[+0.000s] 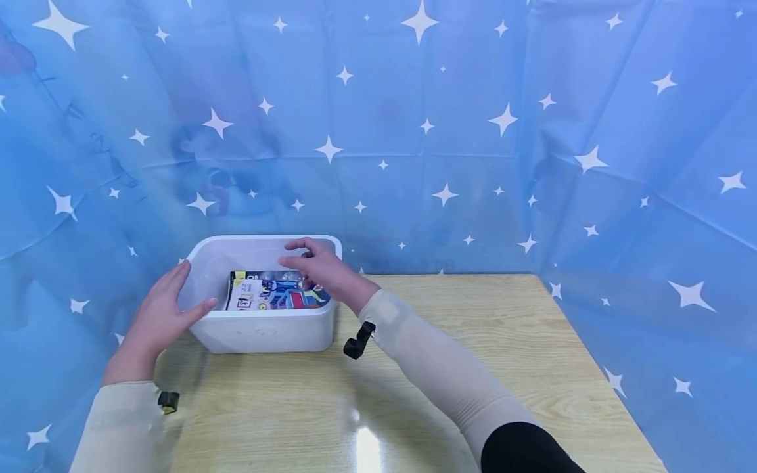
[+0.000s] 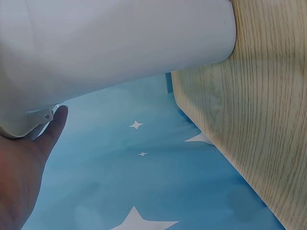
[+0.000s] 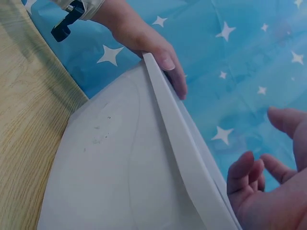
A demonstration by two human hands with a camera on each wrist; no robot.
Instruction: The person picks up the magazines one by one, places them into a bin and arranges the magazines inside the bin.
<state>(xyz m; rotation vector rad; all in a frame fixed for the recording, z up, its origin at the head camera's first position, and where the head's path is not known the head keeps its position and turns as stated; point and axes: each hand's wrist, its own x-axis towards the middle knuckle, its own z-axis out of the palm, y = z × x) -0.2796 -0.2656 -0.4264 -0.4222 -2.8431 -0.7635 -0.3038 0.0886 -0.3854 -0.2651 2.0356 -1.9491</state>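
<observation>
A white plastic bin [image 1: 266, 332] stands on the table, with a colourful printed packet [image 1: 278, 295] lying flat inside it. My left hand [image 1: 160, 312] rests on the bin's front left corner, thumb over the front rim and the fingers stretched along the left side. One left fingertip [image 2: 60, 115] shows just below the rim in the left wrist view. Over the right half of the bin hovers my right hand [image 1: 322, 266], its fingers loosely bent with nothing between them. That hand [image 3: 276, 196] is beside the rim in the right wrist view, where the packet is hidden behind the bin's wall.
The wood-grain table [image 1: 449, 368] extends right and forward of the bin. A blue curtain with white stars [image 1: 390, 131] hangs close behind the bin and along both sides. Black clips [image 1: 358, 340] sit on both sleeves near the wrists.
</observation>
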